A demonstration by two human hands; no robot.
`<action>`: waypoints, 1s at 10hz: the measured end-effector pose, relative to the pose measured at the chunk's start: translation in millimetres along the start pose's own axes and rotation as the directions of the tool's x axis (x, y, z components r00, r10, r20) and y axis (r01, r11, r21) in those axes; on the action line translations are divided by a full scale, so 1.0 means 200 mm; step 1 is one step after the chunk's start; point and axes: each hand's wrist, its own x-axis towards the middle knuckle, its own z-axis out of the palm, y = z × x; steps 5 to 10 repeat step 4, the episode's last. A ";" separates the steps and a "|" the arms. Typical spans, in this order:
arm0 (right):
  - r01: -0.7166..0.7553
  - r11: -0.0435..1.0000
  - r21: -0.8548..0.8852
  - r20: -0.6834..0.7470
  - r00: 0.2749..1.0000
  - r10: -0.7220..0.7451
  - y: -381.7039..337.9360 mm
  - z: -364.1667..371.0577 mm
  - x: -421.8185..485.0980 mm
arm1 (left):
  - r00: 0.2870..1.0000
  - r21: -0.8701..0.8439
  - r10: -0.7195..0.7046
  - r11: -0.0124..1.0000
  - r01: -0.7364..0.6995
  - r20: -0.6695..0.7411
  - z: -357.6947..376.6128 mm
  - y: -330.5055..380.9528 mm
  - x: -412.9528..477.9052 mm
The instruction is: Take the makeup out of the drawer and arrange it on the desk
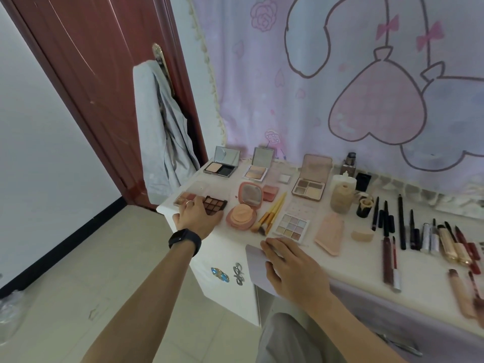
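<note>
Makeup lies spread over the white desk (230,247). My left hand (197,217) rests flat at the desk's left corner, its fingers touching a dark brown eyeshadow palette (215,204) and covering part of a pink one (184,199). My right hand (290,265) lies with straight fingers on a lilac flat case (255,264) at the desk's front edge. Beyond it sit a pastel palette (292,224), a round peach compact (241,215) with a mirrored one (250,194) behind it, and yellow brushes (271,213).
Open compacts (221,169) line the back edge under a pink curtain. Bottles (341,196), pencils and lipstick tubes (419,234) fill the right side. A red-brown door (91,82) with a grey garment (162,142) stands left. Hair clips (220,274) decorate the drawer front.
</note>
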 end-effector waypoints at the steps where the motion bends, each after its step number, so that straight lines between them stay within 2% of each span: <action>1: 0.005 1.000 -0.009 0.017 1.000 -0.005 0.00 -0.01 0.00 | 1.000 -0.027 -0.013 1.000 0.012 -0.013 0.01 -0.01 -0.01; 3: 0.028 1.000 -0.013 0.073 0.997 -0.027 0.00 -0.03 0.01 | 1.000 -0.131 0.002 0.991 -0.001 0.008 -0.01 -0.05 -0.04; 4: -0.013 0.999 0.031 0.051 0.999 0.011 -0.01 -0.07 0.03 | 0.995 -0.180 0.053 0.981 -0.067 -0.081 -0.04 -0.06 -0.10; 10: -0.013 0.999 0.031 0.051 0.999 0.011 -0.01 -0.07 0.03 | 0.995 -0.180 0.053 0.981 -0.067 -0.081 -0.04 -0.06 -0.10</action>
